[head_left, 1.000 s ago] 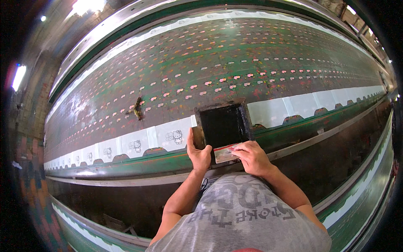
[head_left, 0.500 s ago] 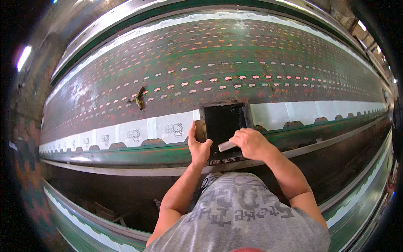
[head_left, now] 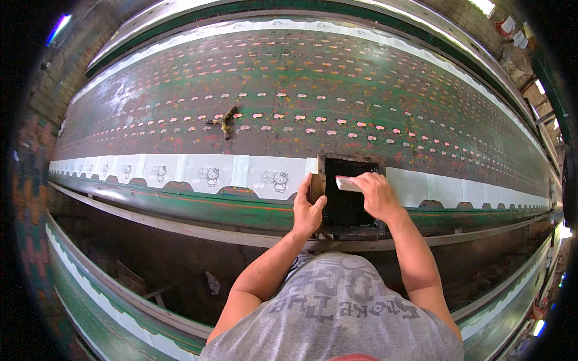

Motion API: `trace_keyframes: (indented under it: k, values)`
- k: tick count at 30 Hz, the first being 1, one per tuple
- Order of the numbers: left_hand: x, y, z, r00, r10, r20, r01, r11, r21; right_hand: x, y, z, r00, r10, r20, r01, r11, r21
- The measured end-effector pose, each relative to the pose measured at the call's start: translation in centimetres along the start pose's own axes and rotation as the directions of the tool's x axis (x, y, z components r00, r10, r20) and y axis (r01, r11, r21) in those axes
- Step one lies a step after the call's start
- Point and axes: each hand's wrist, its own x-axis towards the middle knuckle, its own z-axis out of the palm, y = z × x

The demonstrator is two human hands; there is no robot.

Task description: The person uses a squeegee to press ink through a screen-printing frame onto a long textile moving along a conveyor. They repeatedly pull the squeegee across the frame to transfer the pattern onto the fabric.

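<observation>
A small screen-printing frame (head_left: 320,184) with a dark, ink-stained inside lies on the near edge of the long table, over the row of white fabric pieces (head_left: 198,163). My left hand (head_left: 308,209) grips its wooden left side, thumb toward the inside. In my right hand (head_left: 380,195) is a pale, flat-bladed squeegee (head_left: 347,183), held above the dark inside of the frame. Left of the frame, several pieces bear a grey cartoon cat outline (head_left: 280,182); those pieces I can make out to the right look plain. Ink hides the mesh.
The long table (head_left: 180,141) is green and brown, spotted with rows of small pink-white prints. A crooked, dirty yellowish object (head_left: 227,123) lies on it beyond the fabric. A rail (head_left: 241,239) runs along the near side. Another green table (head_left: 114,322) stands behind me.
My right hand has moved the squeegee from the near side of the frame to farther inside it. My left hand stays on the frame's left side. The whole view has shifted.
</observation>
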Motion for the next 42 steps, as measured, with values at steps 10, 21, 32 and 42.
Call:
trace_keyframes:
  k: [10,21,32,42]
  values:
    - [-0.1,-0.3,0.6,0.992,0.124,-0.003,-0.122,0.98,0.159,-8.0,-6.3,1.0,1.0,0.017,0.011,-0.017,0.999,0.037]
    - [-0.8,0.6,3.3,0.985,0.17,-0.009,-0.167,0.978,0.123,-14.8,-3.3,1.2,0.875,0.296,-0.382,-0.197,0.94,0.278]
    - [-3.9,-2.9,19.3,0.966,0.26,-0.019,-0.256,0.961,0.1,-26.0,9.1,-2.1,0.693,0.627,-0.356,-0.297,0.698,0.651]
    - [-4.7,-2.9,24.6,0.989,0.143,-0.05,-0.135,0.981,0.139,-27.5,12.7,-8.3,0.974,0.002,-0.226,0.056,0.967,0.25]
